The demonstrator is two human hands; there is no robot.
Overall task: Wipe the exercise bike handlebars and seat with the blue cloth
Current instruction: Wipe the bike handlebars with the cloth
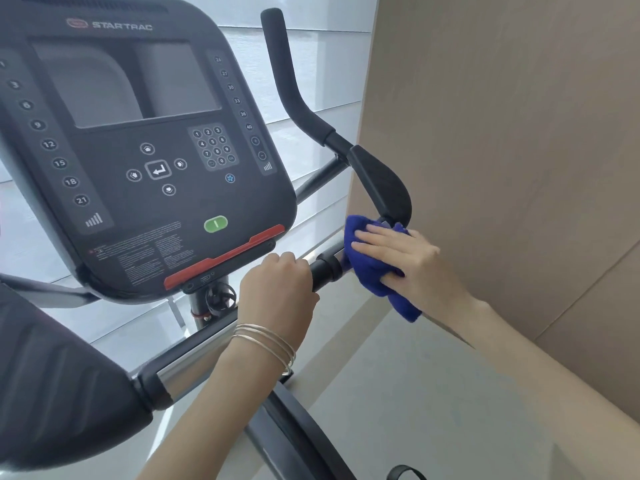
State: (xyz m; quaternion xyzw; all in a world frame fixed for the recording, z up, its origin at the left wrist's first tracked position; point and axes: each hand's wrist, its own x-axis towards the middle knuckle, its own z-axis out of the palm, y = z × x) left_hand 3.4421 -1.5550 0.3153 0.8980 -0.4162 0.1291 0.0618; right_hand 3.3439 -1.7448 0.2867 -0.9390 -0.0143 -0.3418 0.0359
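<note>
Mid-wipe on the handlebar (327, 266), going by where the cloth sits. R hand (401, 261) has fingers laid fairly flat over the blue cloth (367, 275) w/ thumb tucked beneath, pinching cloth round the bar; loose tail of cloth hangs below the palm. Elbow pad (381, 185) sits just above & beyond that hand, touching the cloth's top edge. L hand (277, 285), just L of the cloth w/ a short black collar between, is curled tight round the same bar, prob. steadying; bangles (266, 341) on that wrist. Can't tell which stretches are already clean: no wet marks or streaks visible. Likely left to do: upright horn grip (277, 64) well beyond R hand, padded rest (52, 375) well to the L of L hand, plus the seat, which is not in view. So approx. early-to-mid, seat step not yet done. Console (149, 150) above L hand, not part of job. Containers: none visible near either hand; no bottle, bucket or holder, nothing carried except the cloth.
</note>
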